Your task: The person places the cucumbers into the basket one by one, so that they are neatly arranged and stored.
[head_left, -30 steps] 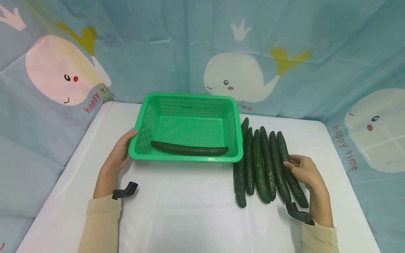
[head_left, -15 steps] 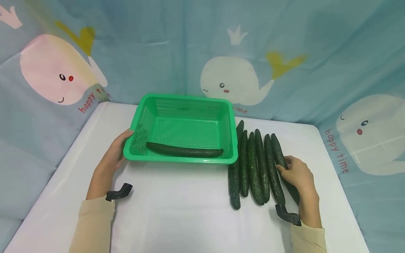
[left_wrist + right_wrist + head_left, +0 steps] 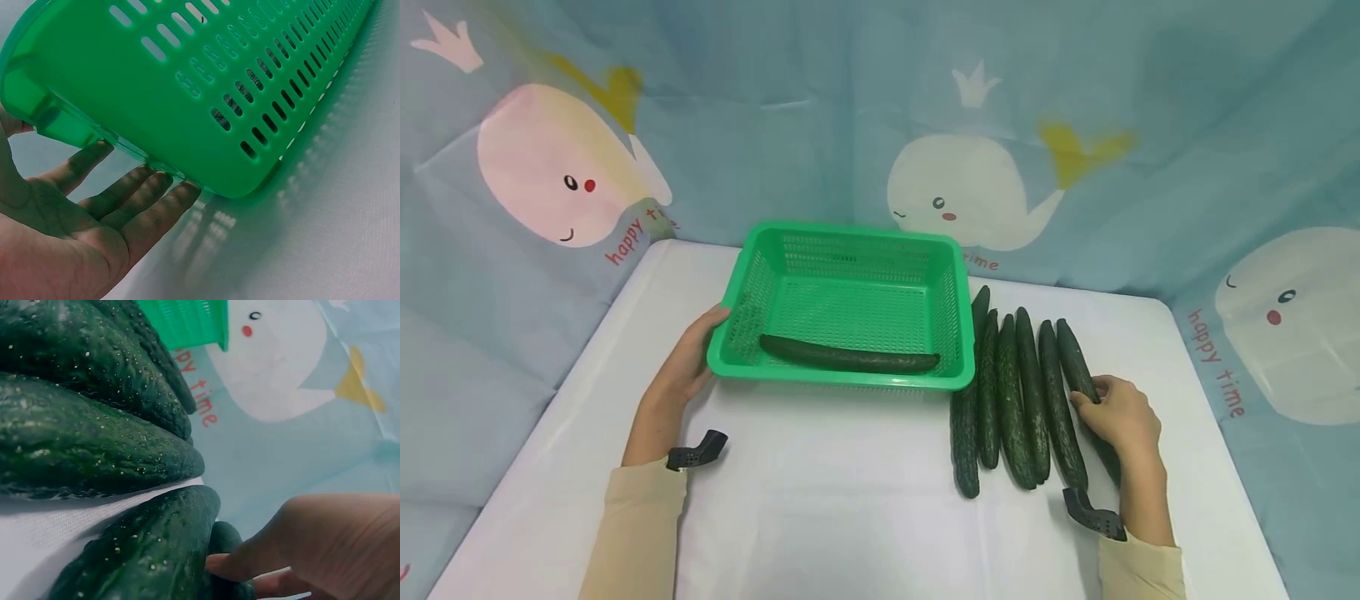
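Observation:
A green plastic basket (image 3: 842,379) stands at the back of the white table, one cucumber (image 3: 850,358) lying inside along its near wall. My left hand (image 3: 688,358) holds the basket's left side, its fingertips (image 3: 187,190) against the outer wall below the rim. To the right of the basket several dark green cucumbers (image 3: 1015,408) lie side by side, lengthwise. My right hand (image 3: 1127,417) pinches the outermost cucumber (image 3: 1075,358) near its middle, thumb on one side. The wrist hides that cucumber's near end. In the right wrist view the thumb (image 3: 231,562) presses on its skin.
The basket overlaps the leftmost cucumber (image 3: 966,450) in the head view. A blue cloth backdrop (image 3: 820,150) with printed whales hangs behind and beside the white table (image 3: 850,500). Each wrist carries a small black camera mount (image 3: 698,452).
The head view shifts left and then back. My right wrist now covers the near end of the outermost cucumber, which showed a second ago. My left hand stays at the basket.

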{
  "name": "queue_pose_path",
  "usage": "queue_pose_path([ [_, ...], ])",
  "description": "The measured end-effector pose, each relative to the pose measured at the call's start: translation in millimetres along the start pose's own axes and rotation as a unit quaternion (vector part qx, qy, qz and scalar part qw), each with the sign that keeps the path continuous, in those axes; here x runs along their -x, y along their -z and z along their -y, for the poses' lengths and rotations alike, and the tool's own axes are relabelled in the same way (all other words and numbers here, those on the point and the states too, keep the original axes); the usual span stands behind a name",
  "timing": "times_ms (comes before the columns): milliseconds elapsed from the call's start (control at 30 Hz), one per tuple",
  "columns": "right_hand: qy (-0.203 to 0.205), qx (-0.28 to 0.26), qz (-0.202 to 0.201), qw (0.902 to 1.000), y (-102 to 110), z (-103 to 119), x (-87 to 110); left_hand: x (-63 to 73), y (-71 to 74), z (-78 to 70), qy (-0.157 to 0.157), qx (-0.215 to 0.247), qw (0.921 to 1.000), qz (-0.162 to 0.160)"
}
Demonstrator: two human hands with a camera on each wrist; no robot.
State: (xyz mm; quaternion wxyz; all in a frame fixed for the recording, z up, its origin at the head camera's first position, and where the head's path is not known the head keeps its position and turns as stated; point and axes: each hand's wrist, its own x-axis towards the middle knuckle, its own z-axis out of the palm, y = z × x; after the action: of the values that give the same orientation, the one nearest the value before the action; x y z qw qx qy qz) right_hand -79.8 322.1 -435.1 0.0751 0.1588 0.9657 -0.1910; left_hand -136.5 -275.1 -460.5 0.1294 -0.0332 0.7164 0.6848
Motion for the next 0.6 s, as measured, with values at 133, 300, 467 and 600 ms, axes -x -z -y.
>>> queue_pose_path([
  [133,-0.008,-0.014,-0.02,0.9997,1,-2,1.8,-2.6,-0.3,2.3,-0.001,-0.012,0.9999,-0.002],
  [300,-0.011,-0.024,-0.02,0.9995,4,1,1.8,-2.9,2.3,2.2,0.005,-0.005,0.9999,-0.008],
  [467,-0.01,-0.025,-0.008,0.9996,8,3,5.9,-2.2,2.7,1.9,0.007,-0.006,1.0,-0.001],
  [600,0.025,-0.019,-0.002,0.9995,13,4,9.6,-2.7,-0.4,1.9,0.006,0.006,1.0,0.001],
])
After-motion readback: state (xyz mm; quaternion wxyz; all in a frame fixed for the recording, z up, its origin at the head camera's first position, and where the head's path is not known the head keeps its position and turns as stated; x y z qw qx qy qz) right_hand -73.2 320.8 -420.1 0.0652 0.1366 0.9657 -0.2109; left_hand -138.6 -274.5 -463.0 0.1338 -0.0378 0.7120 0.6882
